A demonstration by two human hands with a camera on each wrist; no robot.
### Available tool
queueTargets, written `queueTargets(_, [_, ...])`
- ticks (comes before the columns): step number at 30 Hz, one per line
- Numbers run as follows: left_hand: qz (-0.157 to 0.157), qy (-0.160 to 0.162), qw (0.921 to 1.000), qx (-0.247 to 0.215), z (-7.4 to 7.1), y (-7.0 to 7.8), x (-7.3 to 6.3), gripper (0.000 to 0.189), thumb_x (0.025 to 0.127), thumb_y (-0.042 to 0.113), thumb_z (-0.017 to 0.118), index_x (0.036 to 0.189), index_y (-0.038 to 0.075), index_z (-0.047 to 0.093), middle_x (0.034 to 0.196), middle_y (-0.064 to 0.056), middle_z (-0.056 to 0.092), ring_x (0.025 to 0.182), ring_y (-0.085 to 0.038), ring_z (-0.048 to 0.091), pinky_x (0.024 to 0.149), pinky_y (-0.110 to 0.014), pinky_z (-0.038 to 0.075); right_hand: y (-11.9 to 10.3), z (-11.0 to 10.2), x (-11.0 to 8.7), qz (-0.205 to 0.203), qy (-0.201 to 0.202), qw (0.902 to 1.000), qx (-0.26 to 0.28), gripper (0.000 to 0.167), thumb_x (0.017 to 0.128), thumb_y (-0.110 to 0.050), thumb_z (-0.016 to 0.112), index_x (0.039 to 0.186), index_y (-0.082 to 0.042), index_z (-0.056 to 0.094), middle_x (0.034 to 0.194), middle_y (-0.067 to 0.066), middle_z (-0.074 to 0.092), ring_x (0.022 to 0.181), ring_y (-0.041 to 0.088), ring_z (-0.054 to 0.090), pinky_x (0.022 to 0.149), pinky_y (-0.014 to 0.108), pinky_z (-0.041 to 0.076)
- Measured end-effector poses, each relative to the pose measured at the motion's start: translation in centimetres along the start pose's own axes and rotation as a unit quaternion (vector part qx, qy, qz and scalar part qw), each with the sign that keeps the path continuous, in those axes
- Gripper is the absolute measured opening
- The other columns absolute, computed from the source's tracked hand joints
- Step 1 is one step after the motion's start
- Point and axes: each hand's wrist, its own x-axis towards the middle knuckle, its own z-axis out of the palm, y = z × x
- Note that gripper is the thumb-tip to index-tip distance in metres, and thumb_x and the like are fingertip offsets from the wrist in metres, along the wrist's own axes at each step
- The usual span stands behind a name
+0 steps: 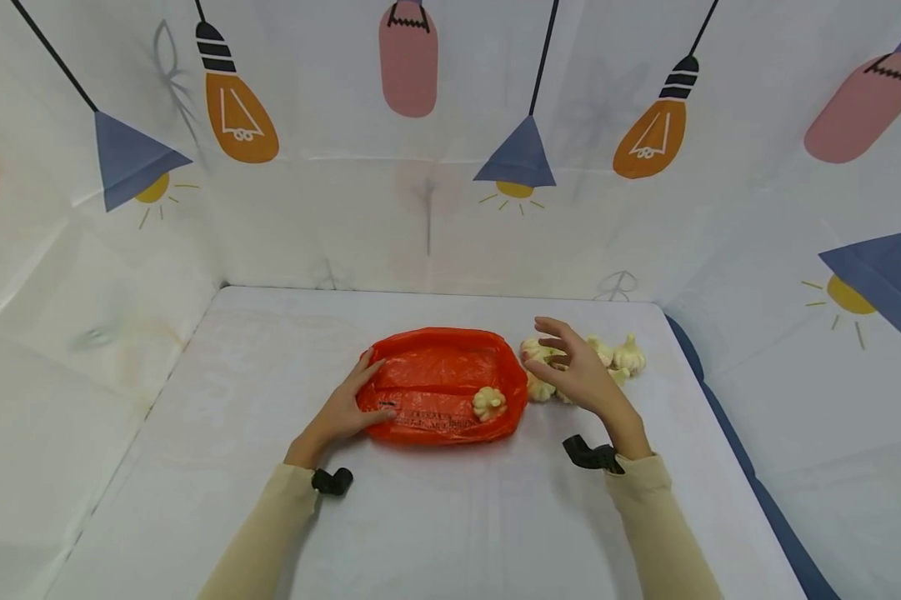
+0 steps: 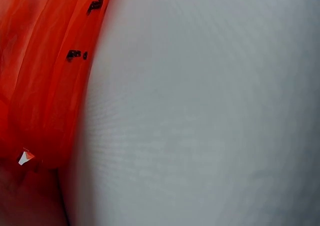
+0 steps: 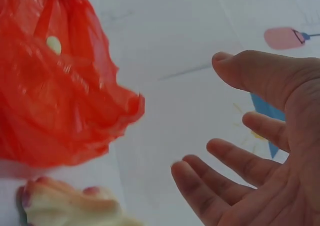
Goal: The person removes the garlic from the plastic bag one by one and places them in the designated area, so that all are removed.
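Observation:
A red plastic bag (image 1: 435, 379) lies on the table, its mouth spread into a wide, rolled rim, with black print on the lower inside. One garlic bulb (image 1: 489, 403) sits inside it, toward the right. At the bag's left edge my left hand (image 1: 342, 408) holds the rim, thumb and fingers spread over it. My right hand (image 1: 581, 375) hovers over a pile of garlic bulbs (image 1: 538, 387) to the right of the bag, palm facing left, fingers apart and holding nothing. In the right wrist view, a blurred garlic bulb (image 3: 70, 206) shows below the bag (image 3: 55, 95).
More garlic bulbs (image 1: 629, 357) lie behind and right of my right hand. The white table (image 1: 450, 517) ends at a cloth backdrop (image 1: 330, 225) printed with lamps and bulbs. A dark blue strip (image 1: 728, 433) runs along the table's right edge.

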Motion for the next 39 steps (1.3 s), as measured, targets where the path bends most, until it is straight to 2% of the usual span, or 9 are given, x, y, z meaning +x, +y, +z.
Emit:
queueTargets(10, [-0.004, 0.002, 1.0000, -0.002, 0.0, -0.1, -0.1, 0.101, 0.083, 0.043, 0.085, 0.163, 0.013, 0.031, 0.175, -0.004, 0.007, 0.160, -0.038, 0.010, 0.124, -0.066, 0.019, -1.9, 2.9, 2.5, -0.028, -0.060, 0.9978, -0.001, 0.063, 0.097, -0.021, 0.074, 0.153, -0.017, 0.046, 0.152, 0.017, 0.052, 0.131, 0.040, 0.058, 0.106, 0.056, 0.051])
queueTargets(14, [-0.001, 0.004, 1.0000, -0.002, 0.0, -0.2, -0.1, 0.100, 0.083, 0.043, 0.085, 0.163, 0.013, 0.032, 0.175, -0.004, 0.007, 0.160, -0.038, 0.010, 0.124, -0.066, 0.020, -1.7, 4.2, 3.5, -0.043, -0.076, 0.9961, -0.014, 0.055, 0.098, -0.012, 0.071, 0.149, -0.011, 0.051, 0.145, 0.019, 0.058, 0.125, 0.039, 0.062, 0.103, 0.054, 0.054])
queueTargets(18, [0.005, 0.006, 0.9999, -0.010, 0.0, -0.3, 0.0, 0.100, 0.083, 0.042, 0.086, 0.162, 0.013, 0.032, 0.175, -0.004, 0.007, 0.160, -0.037, 0.009, 0.125, -0.065, 0.019, -1.0, 4.8, 4.0, -0.026, -0.110, 0.9931, -0.032, 0.049, 0.099, -0.014, 0.070, 0.145, -0.010, 0.054, 0.143, 0.015, 0.060, 0.126, 0.037, 0.063, 0.102, 0.049, 0.056])
queueTargets(21, [0.005, 0.008, 0.9999, -0.015, 0.0, -0.3, -0.1, 0.101, 0.082, 0.041, 0.086, 0.162, 0.013, 0.033, 0.175, -0.003, 0.007, 0.160, -0.035, 0.009, 0.125, -0.063, 0.018, -0.3, 5.0, 4.0, -0.012, -0.140, 0.9892, -0.043, 0.047, 0.100, -0.016, 0.069, 0.145, -0.009, 0.055, 0.144, 0.018, 0.059, 0.127, 0.037, 0.062, 0.101, 0.046, 0.056])
queueTargets(26, [0.005, 0.007, 0.9998, -0.017, 0.0, -0.3, -0.1, 0.101, 0.082, 0.042, 0.086, 0.162, 0.013, 0.033, 0.175, -0.002, 0.008, 0.160, -0.036, 0.009, 0.125, -0.064, 0.018, 0.6, 5.3, 3.8, -0.020, -0.165, 0.9843, -0.058, 0.044, 0.098, -0.004, 0.067, 0.141, -0.003, 0.057, 0.142, 0.025, 0.059, 0.124, 0.040, 0.063, 0.099, 0.046, 0.057])
queueTargets(35, [0.007, 0.007, 0.9999, -0.009, 0.0, -0.4, -0.1, 0.101, 0.083, 0.044, 0.085, 0.163, 0.014, 0.032, 0.175, -0.002, 0.007, 0.160, -0.036, 0.009, 0.125, -0.065, 0.019, 0.9, 5.4, 2.9, -0.011, -0.211, 0.9730, -0.093, 0.046, 0.093, 0.006, 0.064, 0.139, 0.001, 0.058, 0.139, 0.021, 0.062, 0.124, 0.037, 0.063, 0.099, 0.046, 0.057])
queueTargets(39, [0.006, 0.006, 0.9999, -0.008, 0.1, -0.5, -0.1, 0.100, 0.083, 0.043, 0.085, 0.163, 0.014, 0.032, 0.175, -0.003, 0.007, 0.160, -0.037, 0.009, 0.124, -0.065, 0.019, 1.1, 5.5, 2.7, 0.004, -0.224, 0.9692, -0.101, 0.051, 0.090, 0.012, 0.060, 0.138, -0.002, 0.060, 0.138, 0.017, 0.064, 0.122, 0.034, 0.063, 0.089, 0.039, 0.058])
